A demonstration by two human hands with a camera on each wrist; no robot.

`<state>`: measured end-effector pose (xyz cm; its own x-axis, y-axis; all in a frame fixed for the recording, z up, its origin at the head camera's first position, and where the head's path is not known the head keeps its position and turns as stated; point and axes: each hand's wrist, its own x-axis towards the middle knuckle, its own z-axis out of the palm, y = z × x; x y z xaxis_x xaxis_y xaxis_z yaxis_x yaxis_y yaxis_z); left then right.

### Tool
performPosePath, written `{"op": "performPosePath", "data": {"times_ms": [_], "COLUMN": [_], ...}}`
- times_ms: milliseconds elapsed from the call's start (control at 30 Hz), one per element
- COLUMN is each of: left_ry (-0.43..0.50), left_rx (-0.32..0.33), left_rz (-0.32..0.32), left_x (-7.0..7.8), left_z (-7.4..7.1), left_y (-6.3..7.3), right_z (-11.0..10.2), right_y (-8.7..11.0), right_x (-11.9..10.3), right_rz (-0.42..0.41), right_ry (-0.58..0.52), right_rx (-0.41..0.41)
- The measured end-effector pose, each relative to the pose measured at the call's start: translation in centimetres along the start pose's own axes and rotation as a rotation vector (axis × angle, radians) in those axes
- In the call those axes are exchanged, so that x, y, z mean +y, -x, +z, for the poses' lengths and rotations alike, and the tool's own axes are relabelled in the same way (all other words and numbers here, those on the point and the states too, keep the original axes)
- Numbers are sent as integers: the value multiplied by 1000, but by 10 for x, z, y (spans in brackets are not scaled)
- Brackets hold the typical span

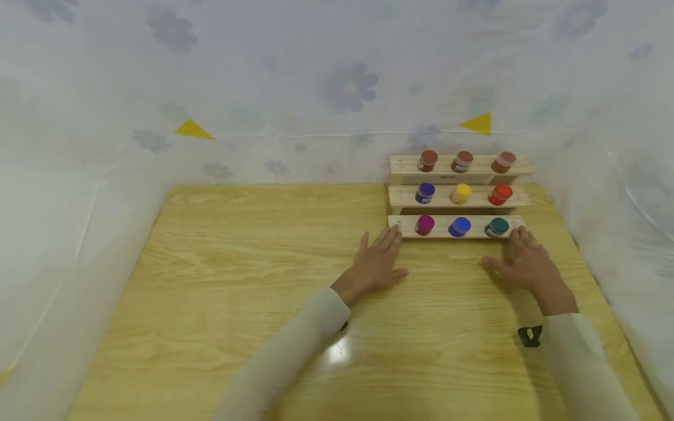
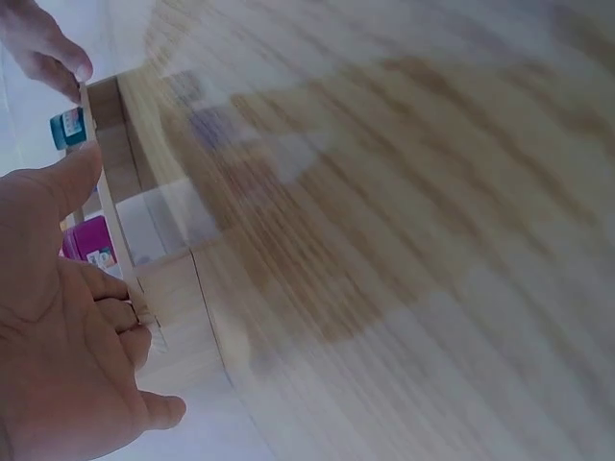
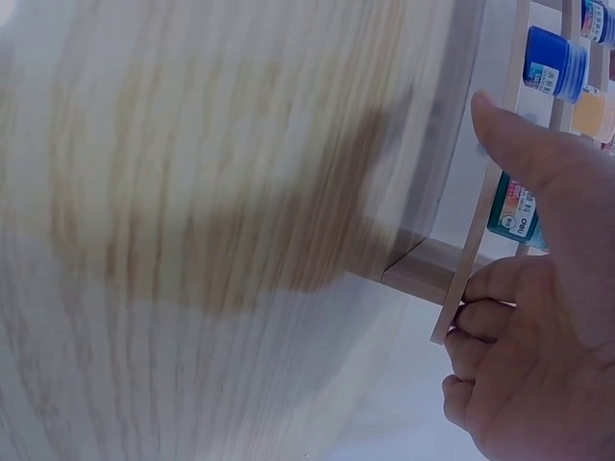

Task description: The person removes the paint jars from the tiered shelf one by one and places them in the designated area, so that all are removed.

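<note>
A three-step wooden rack [image 1: 442, 231] stands at the far right of the table, with small paint jars on every step. Along its front step sit a magenta jar [image 1: 425, 225], a blue jar [image 1: 460, 227] and a dark green jar [image 1: 497, 227]. My left hand [image 1: 375, 263] touches the front step's left end with its fingertips, thumb spread away. At the right end, my right hand [image 1: 529, 266] does likewise, its fingertips against the board's edge in the right wrist view. Neither hand holds a jar.
Purple, yellow [image 1: 461, 193] and red jars [image 1: 500, 195] fill the middle step; brownish-red jars [image 1: 462, 162] stand on the top one. Behind the wooden table [image 1: 237, 263] hangs a flowered white sheet [image 1: 295, 76] with yellow triangles [image 1: 478, 123]. Similar sheeting borders both sides.
</note>
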<state>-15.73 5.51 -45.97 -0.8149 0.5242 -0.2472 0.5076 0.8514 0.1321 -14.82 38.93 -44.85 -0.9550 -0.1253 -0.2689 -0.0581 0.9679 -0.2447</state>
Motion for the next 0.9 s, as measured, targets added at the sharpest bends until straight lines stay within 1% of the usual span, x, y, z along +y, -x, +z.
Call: {"op": "performPosePath", "data": {"times_ms": [300,467,633,767,900], "left_ry": [-4,3,-8,-10,1], "left_rx": [26,28,31,28,24], "left_rz": [8,10,10,10,1], "left_x": [2,1,1,3,2], "left_z": [4,6,5,4,6], "left_y": [-2,-3,-2,-2,-3], "right_z": [1,2,3,3,4], "right_y": [4,5,4,4,4], "right_x": [6,9,12,15,16], "right_rz": [-13,-37,-66,-71,-80], "right_ry": [-18,-13,4,5,14], "right_rx": [12,32,67,70,67]}}
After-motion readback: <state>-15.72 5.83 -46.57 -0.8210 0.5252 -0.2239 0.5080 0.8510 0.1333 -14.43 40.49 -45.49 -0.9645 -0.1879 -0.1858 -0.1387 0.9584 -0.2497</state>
